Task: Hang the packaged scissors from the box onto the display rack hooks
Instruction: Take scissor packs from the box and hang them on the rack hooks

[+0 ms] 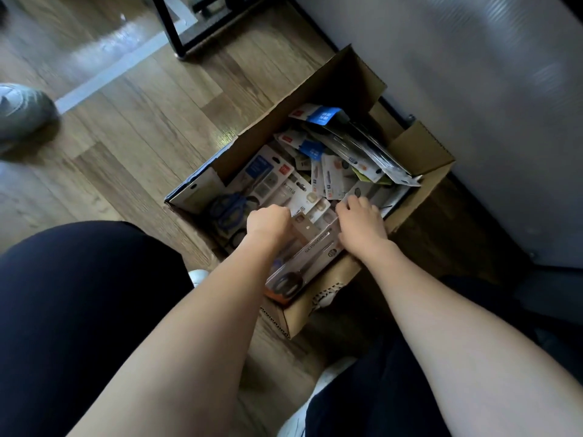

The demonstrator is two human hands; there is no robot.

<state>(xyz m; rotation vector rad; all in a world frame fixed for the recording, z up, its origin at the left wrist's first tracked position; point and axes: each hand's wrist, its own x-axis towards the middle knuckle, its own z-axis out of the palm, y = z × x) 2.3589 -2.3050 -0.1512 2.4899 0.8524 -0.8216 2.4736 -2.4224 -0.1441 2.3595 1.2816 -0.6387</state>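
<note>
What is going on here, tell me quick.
A person is crouched over an open cardboard box on the wood floor, both hands down among packaged scissors. The left hand and right hand are curled around a long clear scissors pack at the near end of the box. Nothing is out of the box yet, and no display rack hooks are in view.
</note>
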